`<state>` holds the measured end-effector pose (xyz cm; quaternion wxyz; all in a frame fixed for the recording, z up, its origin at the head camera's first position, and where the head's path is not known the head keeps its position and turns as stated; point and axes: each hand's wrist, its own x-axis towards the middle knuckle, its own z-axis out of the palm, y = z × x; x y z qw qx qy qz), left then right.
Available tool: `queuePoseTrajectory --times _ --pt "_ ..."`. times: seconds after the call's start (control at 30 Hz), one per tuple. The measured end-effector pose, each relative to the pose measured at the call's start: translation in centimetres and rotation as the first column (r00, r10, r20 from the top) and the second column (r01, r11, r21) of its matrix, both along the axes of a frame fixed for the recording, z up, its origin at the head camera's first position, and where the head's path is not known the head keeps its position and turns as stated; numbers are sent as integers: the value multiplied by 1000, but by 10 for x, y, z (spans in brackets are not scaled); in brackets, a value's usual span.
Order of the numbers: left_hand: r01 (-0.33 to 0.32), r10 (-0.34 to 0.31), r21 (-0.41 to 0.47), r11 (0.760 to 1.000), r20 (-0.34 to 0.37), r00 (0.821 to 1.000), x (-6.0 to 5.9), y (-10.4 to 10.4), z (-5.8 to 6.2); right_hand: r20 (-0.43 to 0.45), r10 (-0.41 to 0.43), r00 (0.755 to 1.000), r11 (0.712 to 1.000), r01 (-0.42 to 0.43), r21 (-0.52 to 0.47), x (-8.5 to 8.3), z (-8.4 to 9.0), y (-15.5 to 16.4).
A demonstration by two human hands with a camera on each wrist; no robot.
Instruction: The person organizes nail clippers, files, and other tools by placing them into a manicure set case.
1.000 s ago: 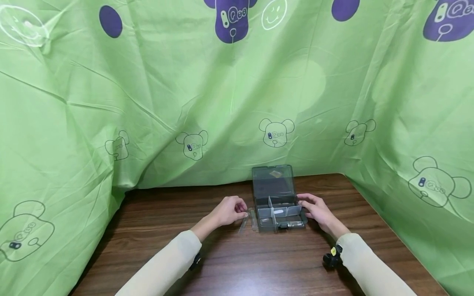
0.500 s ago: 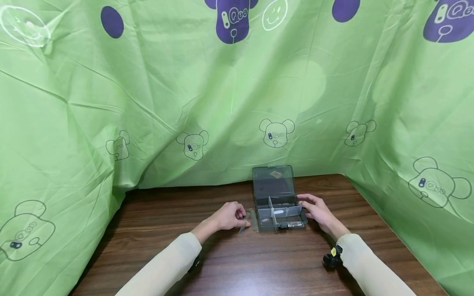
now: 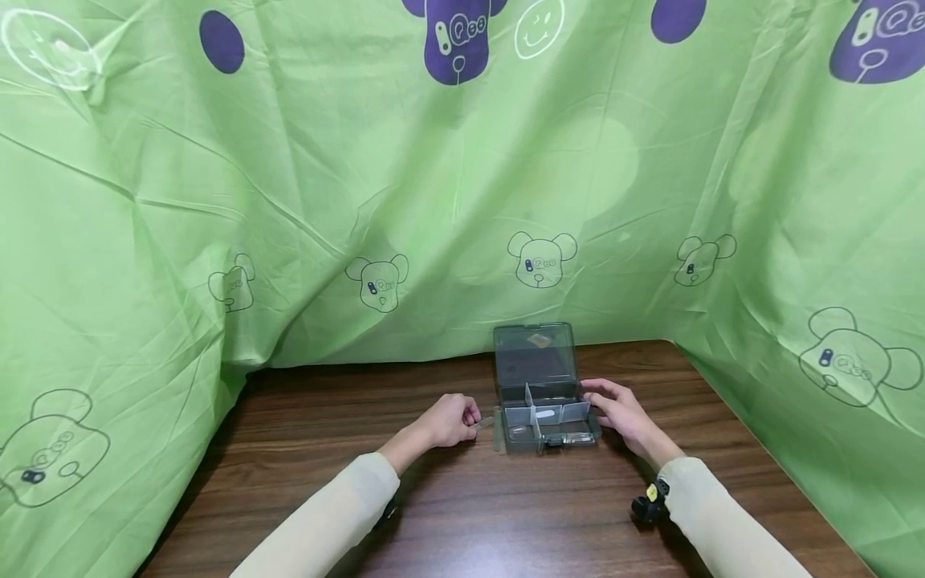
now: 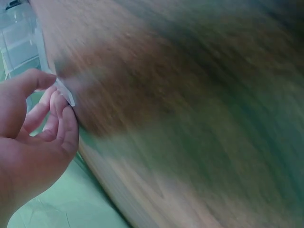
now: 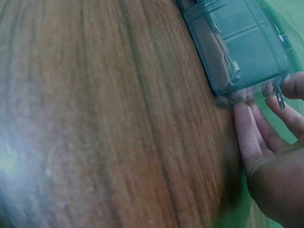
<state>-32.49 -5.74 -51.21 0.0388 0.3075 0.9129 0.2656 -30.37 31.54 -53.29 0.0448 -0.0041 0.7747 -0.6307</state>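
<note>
The left hand (image 3: 446, 421) pinches a clear strip (image 3: 486, 421) just beside the box (image 3: 547, 425).

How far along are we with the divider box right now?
Done: the box lies open, lid back, several dividers standing inside. In hand: the left hand pinches a clear divider strip beside the box, while the right hand steadies its right side. Left: that strip is not yet in.
</note>
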Motion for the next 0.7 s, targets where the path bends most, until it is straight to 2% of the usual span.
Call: queuePoseTrajectory --times 0.33,0.7 --pt "-34 34 -12 999 16 999 0 3 -3 -9 8 1000 1000 -8 -2 -1 1 1" --pt "-35 33 31 999 66 997 0 3 -1 -11 11 1000 1000 -12 -15 0 1 0"
